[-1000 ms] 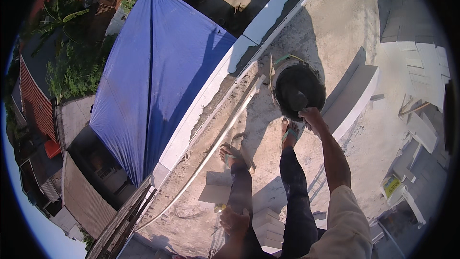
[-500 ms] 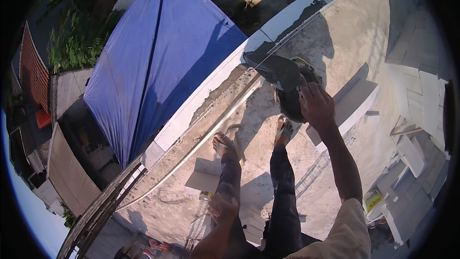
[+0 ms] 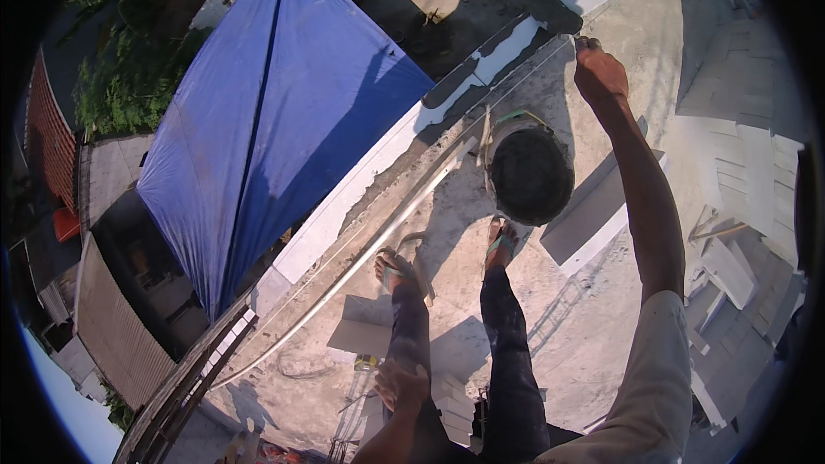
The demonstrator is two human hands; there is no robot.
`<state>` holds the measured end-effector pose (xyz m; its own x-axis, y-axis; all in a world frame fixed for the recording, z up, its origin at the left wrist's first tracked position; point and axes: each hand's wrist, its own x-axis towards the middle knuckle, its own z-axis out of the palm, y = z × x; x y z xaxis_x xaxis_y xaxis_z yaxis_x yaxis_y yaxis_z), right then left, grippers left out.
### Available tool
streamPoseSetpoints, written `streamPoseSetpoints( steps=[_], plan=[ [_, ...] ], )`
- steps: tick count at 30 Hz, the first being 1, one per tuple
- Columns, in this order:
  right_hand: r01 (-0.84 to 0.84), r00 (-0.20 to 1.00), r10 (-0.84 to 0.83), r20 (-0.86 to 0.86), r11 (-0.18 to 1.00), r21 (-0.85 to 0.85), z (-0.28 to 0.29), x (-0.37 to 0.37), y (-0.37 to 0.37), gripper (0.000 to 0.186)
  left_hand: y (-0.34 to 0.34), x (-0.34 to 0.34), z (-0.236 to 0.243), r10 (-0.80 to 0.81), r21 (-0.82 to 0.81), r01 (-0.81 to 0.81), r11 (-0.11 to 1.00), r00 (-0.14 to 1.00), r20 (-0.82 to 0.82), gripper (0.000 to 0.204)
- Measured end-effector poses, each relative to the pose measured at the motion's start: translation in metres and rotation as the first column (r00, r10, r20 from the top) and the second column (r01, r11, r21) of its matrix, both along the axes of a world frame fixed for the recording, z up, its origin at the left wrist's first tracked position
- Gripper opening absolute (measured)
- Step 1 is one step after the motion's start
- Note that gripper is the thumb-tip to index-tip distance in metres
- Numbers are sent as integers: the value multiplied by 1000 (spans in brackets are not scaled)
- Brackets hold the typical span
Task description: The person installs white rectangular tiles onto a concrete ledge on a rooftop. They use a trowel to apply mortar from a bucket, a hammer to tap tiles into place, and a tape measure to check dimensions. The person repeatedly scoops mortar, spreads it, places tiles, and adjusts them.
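Head view: the right hand (image 3: pixel 600 77), grip closed on one trowel (image 3: pixel 563 21), has swung from one bucket (image 3: pixel 491 165) at centre to one wall (image 3: pixel 369 170) at upper centre, now bearing more mortar (image 3: pixel 449 86), so work has shifted there. Two feet (image 3: pixel 500 247) stand mid-frame; whether the left hand (image 3: pixel 402 385), lower centre, is open, I cannot tell.

Pasty, matt grey mortar (image 3: pixel 531 176), a smooth, chalky white block (image 3: pixel 591 213) and a rough, dusty concrete floor (image 3: pixel 455 292) contrast with a creased, plastic-looking blue tarpaulin (image 3: pixel 296 112) of soft sheen, dull ribbed roofing (image 3: pixel 120 326) and matt dark cloth trousers (image 3: pixel 509 352).
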<state>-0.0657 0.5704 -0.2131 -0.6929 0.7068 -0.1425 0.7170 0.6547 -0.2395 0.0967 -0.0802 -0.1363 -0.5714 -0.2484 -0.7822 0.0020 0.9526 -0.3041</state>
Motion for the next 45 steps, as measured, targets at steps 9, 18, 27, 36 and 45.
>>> streamPoseSetpoints(
  steps=[9,18,27,36,45],
  plan=[
    [-519,852,485,-198,832,-194,28,48,-257,28,-7,4,-3,-55,-7,55,998,997,-46,72],
    [224,971,-166,172,883,-413,-130,229,-245,35,6,-2,7,-69,-14,68,998,998,-13,70],
    [44,974,30,226,948,-314,-243,208,-181,24,8,-7,7,-110,32,110,993,994,-14,73],
    [208,939,-334,80,366,-907,-81,237,-258,22,-1,-3,9,-41,24,43,999,995,-88,67],
    [-596,791,493,-362,752,-280,23,63,-359,30,-17,-4,7,36,11,-36,999,997,-67,65]
  ],
)
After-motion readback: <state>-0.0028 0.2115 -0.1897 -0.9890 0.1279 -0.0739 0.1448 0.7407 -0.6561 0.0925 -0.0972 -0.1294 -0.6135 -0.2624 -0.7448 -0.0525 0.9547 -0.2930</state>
